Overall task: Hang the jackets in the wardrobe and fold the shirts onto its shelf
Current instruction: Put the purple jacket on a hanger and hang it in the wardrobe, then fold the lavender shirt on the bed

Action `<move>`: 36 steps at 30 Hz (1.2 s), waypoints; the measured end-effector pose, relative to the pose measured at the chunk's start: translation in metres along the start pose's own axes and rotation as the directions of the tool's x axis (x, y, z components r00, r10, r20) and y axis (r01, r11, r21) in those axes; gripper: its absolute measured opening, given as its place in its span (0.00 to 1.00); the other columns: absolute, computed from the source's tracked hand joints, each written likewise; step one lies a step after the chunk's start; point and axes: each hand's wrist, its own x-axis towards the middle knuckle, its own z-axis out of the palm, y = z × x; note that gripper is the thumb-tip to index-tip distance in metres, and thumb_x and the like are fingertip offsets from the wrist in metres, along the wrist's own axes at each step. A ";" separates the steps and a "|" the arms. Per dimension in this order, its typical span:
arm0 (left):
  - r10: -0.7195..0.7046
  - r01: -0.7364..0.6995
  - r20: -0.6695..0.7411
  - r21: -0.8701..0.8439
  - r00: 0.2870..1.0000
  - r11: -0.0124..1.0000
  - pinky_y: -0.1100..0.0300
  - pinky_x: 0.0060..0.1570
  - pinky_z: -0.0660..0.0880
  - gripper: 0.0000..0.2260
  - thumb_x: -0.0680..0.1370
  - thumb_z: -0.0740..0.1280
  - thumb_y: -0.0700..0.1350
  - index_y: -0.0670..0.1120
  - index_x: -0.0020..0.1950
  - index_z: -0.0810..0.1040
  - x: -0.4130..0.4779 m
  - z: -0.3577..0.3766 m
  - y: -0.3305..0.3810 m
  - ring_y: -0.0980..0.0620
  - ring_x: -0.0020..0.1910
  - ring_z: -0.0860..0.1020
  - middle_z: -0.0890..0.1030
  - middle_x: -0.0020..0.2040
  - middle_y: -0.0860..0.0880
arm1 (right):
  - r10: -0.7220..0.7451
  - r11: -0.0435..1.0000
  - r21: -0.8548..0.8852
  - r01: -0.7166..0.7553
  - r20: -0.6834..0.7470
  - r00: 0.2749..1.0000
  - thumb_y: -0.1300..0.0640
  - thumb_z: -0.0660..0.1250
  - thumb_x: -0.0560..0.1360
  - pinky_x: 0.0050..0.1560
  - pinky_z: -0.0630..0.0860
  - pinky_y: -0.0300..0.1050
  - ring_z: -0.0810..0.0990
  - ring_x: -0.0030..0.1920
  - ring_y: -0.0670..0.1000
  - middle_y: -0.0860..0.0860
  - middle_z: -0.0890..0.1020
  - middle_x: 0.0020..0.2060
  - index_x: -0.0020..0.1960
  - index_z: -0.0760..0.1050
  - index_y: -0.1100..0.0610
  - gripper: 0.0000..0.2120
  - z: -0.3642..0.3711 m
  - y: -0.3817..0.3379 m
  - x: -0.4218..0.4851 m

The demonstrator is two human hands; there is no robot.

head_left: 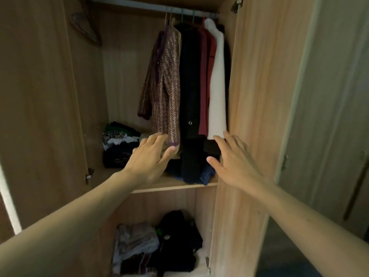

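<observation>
Apparently between garments, both hands are reaching empty into the wardrobe (pixel 249 96): left hand (pixel 148 156) and right hand (pixel 234 162) with fingers spread, holding nothing. Jackets (pixel 191 86) are hanging from the rail (pixel 139 6); folded shirts (pixel 119 144) are sitting on the shelf (pixel 171 186). Next probably calls for straightening them.

Folded clothes (pixel 119 145) on wardrobe shelf (pixel 171 185)

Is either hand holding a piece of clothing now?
No, the left hand and the right hand are both open and empty before the hanging jackets.
</observation>
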 end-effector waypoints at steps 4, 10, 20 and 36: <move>0.095 -0.094 0.025 -0.053 0.995 0.994 0.40 0.67 0.66 0.27 0.81 0.50 0.64 0.50 0.76 0.62 -0.010 -0.001 0.020 0.42 0.72 0.64 0.66 0.75 0.48 | 0.047 0.997 -0.066 -0.048 -0.021 0.999 0.41 0.57 0.80 0.75 0.54 0.56 0.53 0.77 0.59 0.57 0.55 0.78 0.78 0.52 0.52 0.31 -0.027 -0.001 -0.040; 0.259 -0.233 0.050 -0.298 0.964 0.925 0.41 0.69 0.65 0.33 0.77 0.46 0.69 0.51 0.76 0.62 -0.041 0.026 0.046 0.46 0.73 0.63 0.65 0.75 0.50 | 0.223 0.960 -0.173 -0.218 0.010 0.975 0.39 0.54 0.80 0.75 0.49 0.54 0.51 0.77 0.57 0.55 0.52 0.79 0.79 0.49 0.51 0.32 -0.045 0.004 -0.118; 0.535 -0.397 0.149 -0.515 0.832 0.760 0.53 0.69 0.61 0.27 0.82 0.54 0.61 0.45 0.73 0.66 -0.105 0.093 0.181 0.43 0.71 0.67 0.70 0.72 0.42 | 0.602 0.760 -0.279 -0.587 -0.036 0.797 0.41 0.58 0.79 0.75 0.54 0.58 0.53 0.77 0.59 0.56 0.55 0.78 0.78 0.55 0.52 0.31 -0.095 0.040 -0.304; 0.857 -0.565 0.187 -0.681 0.481 0.466 0.49 0.62 0.69 0.33 0.78 0.47 0.69 0.45 0.68 0.70 -0.293 0.130 0.492 0.42 0.64 0.73 0.75 0.64 0.45 | 0.887 0.340 -0.107 -0.934 -0.293 0.356 0.37 0.53 0.78 0.75 0.54 0.57 0.56 0.76 0.58 0.58 0.59 0.77 0.77 0.58 0.54 0.33 -0.229 0.139 -0.661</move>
